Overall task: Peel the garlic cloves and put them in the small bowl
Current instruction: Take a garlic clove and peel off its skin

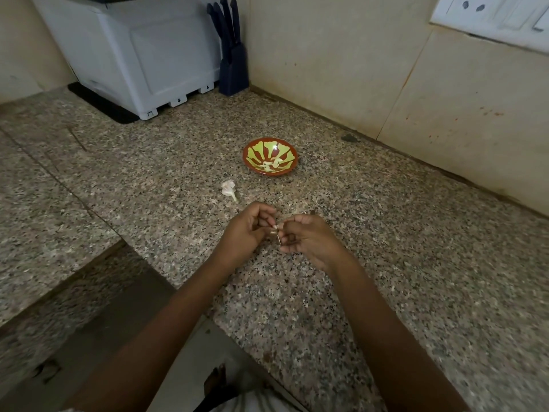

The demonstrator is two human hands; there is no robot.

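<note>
Speckled granite counter (386, 263) — small bowl (261, 148) near beige wall (326, 69) (knife block (234, 69) beyond)

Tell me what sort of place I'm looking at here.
Most likely a home kitchen: a speckled granite countertop, a dark blue knife block with knives in the corner, and a small red-and-yellow patterned bowl holding peeled garlic cloves.

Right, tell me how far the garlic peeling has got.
Done: a few pale peeled cloves lie in the small bowl. In hand: the left hand and right hand together pinch one garlic clove, apparently mid-peel. Left: that clove must reach the bowl, and a papery garlic piece waits on the granite counter; whether it holds more cloves I cannot tell.
</note>
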